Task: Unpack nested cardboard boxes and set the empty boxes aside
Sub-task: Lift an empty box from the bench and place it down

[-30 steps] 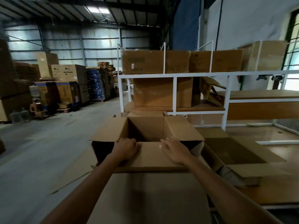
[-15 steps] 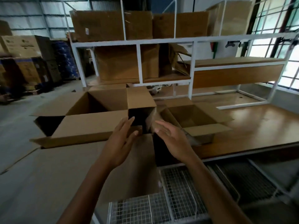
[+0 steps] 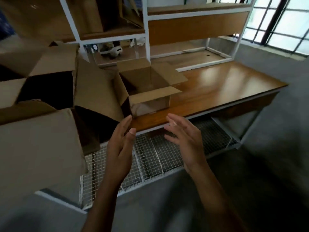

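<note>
Just beyond your fingertips sits the small cardboard box (image 3: 147, 91), open-topped with its flaps spread, resting on the wooden tabletop (image 3: 225, 87) near the front edge. Your left hand (image 3: 119, 148) and right hand (image 3: 185, 141) hover apart in front of it, palms facing each other, fingers straight and loosely spread, holding nothing and touching nothing. Your left fingertips are just short of the box's near left corner; your right fingertips are level with the table edge. Left of your left hand stands the large cardboard box (image 3: 41, 91), also open, its flaps overlapping the small one's side. Below your palms runs a wire mesh shelf (image 3: 153, 158). Past the boxes rises a white metal rack (image 3: 148, 36)
</note>
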`<state>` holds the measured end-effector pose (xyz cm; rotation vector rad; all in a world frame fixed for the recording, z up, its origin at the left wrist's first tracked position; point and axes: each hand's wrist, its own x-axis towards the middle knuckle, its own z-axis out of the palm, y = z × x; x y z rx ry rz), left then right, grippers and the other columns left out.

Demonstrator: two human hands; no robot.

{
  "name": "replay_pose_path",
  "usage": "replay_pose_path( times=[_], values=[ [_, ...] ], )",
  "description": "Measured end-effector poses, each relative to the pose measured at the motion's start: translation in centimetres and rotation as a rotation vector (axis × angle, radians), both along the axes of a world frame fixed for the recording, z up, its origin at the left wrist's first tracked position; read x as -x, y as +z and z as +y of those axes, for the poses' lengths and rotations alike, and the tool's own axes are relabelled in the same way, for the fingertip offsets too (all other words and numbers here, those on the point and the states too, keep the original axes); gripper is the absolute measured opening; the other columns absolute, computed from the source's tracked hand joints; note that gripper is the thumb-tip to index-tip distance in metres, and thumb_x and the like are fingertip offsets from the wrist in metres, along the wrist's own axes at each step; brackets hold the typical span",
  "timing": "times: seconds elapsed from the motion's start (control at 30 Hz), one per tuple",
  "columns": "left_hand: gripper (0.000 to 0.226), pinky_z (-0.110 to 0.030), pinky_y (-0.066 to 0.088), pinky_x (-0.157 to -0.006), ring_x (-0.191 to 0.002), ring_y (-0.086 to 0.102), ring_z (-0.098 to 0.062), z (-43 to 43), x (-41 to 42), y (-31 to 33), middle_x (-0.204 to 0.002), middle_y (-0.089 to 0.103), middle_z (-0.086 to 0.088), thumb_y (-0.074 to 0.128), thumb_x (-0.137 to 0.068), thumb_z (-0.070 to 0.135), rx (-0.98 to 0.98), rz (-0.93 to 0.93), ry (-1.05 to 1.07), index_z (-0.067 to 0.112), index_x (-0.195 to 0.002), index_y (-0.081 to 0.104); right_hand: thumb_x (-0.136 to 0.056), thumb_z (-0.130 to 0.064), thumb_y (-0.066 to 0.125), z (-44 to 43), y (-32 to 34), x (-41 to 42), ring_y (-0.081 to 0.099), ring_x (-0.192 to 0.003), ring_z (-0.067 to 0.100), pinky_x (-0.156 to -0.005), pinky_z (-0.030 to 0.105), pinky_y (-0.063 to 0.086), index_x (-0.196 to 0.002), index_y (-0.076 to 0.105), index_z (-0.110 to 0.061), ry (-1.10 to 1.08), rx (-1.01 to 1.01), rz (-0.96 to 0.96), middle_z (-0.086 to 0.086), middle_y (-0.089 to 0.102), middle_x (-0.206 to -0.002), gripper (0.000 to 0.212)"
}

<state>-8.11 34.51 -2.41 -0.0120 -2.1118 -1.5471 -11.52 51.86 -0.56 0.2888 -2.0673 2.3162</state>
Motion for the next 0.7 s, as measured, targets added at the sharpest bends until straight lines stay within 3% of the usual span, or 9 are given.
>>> replay_pose_path(
  times=[0.13, 0.3, 0.47, 0.6, 0.63, 0.7],
  values=[
    [0.048, -0.014, 0.043, -0.099, -0.129, 0.051, -0.003, 0.8, 2.3, -0.6, -0.140, 0.056, 0.003, 0.046, -0.097, 0.035, -0.001, -0.052, 0.012, 0.015, -0.140, 0.051, -0.097, -0.019, 0.053, 1.4, -1.8, 2.4, 0.065, -0.110, 0.008, -0.088, 0.031, 0.057, -0.121, 0.064, -0.024, -0.022, 0.003, -0.056, -0.006, 0.064, -0.124, 0.026],
    [0.052, -0.027, 0.047, -0.099, -0.129, 0.053, -0.007, -0.6, 7.3, -1.4, -0.138, 0.058, 0.005, 0.048, -0.094, 0.040, -0.035, -0.038, 0.061, 0.016, -0.139, 0.053, -0.096, -0.015, 0.055, 2.1, -2.5, 9.2, 0.067, -0.105, 0.011, -0.085, 0.036, 0.058, -0.113, 0.067, -0.022, -0.040, -0.034, -0.020, -0.004, 0.067, -0.119, 0.022],
    [0.053, -0.020, 0.048, -0.095, -0.123, 0.055, -0.001, -2.6, 15.9, -1.4, -0.130, 0.059, 0.019, 0.046, -0.092, 0.049, -0.040, -0.063, 0.111, 0.018, -0.133, 0.059, -0.096, -0.009, 0.055, 1.7, -2.4, 18.7, 0.069, -0.095, 0.014, -0.077, 0.035, 0.059, -0.104, 0.070, -0.015, -0.163, -0.134, 0.165, -0.004, 0.071, -0.105, 0.018],
    [0.039, -0.004, 0.042, -0.088, -0.112, 0.055, 0.012, -4.7, 23.4, -0.9, -0.126, 0.060, 0.011, 0.049, -0.096, 0.031, 0.085, -0.084, 0.183, 0.014, -0.130, 0.059, -0.097, -0.010, 0.052, 0.8, -2.5, 26.6, 0.069, -0.089, 0.011, -0.072, 0.030, 0.058, -0.102, 0.069, -0.015, -0.230, -0.257, 0.265, -0.006, 0.072, -0.101, 0.018],
    [0.040, -0.007, 0.044, -0.089, -0.112, 0.056, 0.009, -5.2, 25.2, -1.0, -0.127, 0.059, 0.007, 0.048, -0.095, 0.032, 0.116, -0.104, 0.203, 0.015, -0.131, 0.058, -0.096, -0.012, 0.053, 0.4, -2.6, 28.5, 0.069, -0.088, 0.010, -0.072, 0.029, 0.057, -0.101, 0.070, -0.016, -0.233, -0.288, 0.265, -0.006, 0.072, -0.099, 0.018],
    [0.046, -0.026, 0.047, -0.097, -0.118, 0.056, -0.007, -6.5, 28.6, -1.7, -0.131, 0.058, 0.001, 0.047, -0.092, 0.039, 0.165, -0.184, 0.258, 0.018, -0.133, 0.056, -0.095, -0.019, 0.056, -0.5, -2.8, 31.8, 0.068, -0.083, 0.008, -0.070, 0.027, 0.054, -0.097, 0.071, -0.018, -0.227, -0.399, 0.201, -0.007, 0.072, -0.092, 0.015]
  ],
)
